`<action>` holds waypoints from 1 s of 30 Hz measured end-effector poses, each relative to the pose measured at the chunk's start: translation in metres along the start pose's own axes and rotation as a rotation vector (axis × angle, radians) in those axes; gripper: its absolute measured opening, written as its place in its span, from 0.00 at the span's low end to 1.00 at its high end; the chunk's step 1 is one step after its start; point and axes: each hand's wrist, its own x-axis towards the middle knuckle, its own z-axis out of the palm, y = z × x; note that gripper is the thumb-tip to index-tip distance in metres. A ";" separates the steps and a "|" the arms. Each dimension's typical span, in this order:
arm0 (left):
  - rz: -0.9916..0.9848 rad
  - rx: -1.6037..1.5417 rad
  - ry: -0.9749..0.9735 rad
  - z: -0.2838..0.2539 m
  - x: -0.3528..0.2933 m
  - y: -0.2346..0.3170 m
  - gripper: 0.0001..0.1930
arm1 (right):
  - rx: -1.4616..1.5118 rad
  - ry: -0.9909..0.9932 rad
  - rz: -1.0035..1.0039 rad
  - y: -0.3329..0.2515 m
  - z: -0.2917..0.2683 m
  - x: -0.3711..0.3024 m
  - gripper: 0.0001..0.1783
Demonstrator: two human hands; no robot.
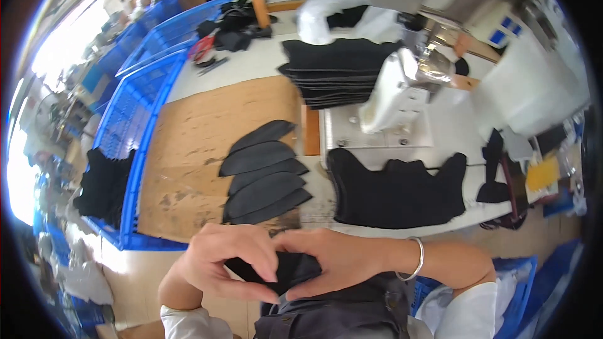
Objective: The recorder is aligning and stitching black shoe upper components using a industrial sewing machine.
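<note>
gripping, right hand (342,254) partly hides black piece (299,269)

Small black fabric piece (298,270), near middle: plain black. Curved leaf-shaped fabric pieces (264,157), left of centre: charcoal to black, one shade throughout. Flat brown cardboard sheet (201,119) beneath them: tan-brown, blotched with dark smudges, heaviest on its near part. Broad black notched fabric panel (399,198), right: uniform black. Far stack of black fabric panels (339,66): black, edges reading as grey-and-black stripes. White metal-fitted sewing machine (392,103): white body, silver base plate. Rectangular blue plastic crate (135,103), left: bright blue, lattice-patterned. Red-handled metal scissors (202,49), far left: red handles.
</note>
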 end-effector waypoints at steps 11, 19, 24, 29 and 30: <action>-0.558 0.284 -0.279 0.061 0.116 -0.079 0.14 | -0.033 0.644 0.847 -0.068 -0.081 -0.120 0.13; -0.264 0.635 -0.146 0.089 0.111 -0.111 0.20 | -0.238 0.603 0.904 -0.055 -0.089 -0.132 0.13; -0.354 0.694 -0.197 0.090 0.115 -0.105 0.24 | -0.403 0.512 0.842 -0.049 -0.091 -0.136 0.16; -0.328 0.717 -0.219 0.089 0.114 -0.104 0.24 | -0.428 0.503 0.765 -0.045 -0.088 -0.138 0.17; -0.340 0.715 -0.223 0.089 0.114 -0.104 0.24 | -0.440 0.514 0.746 -0.045 -0.087 -0.137 0.17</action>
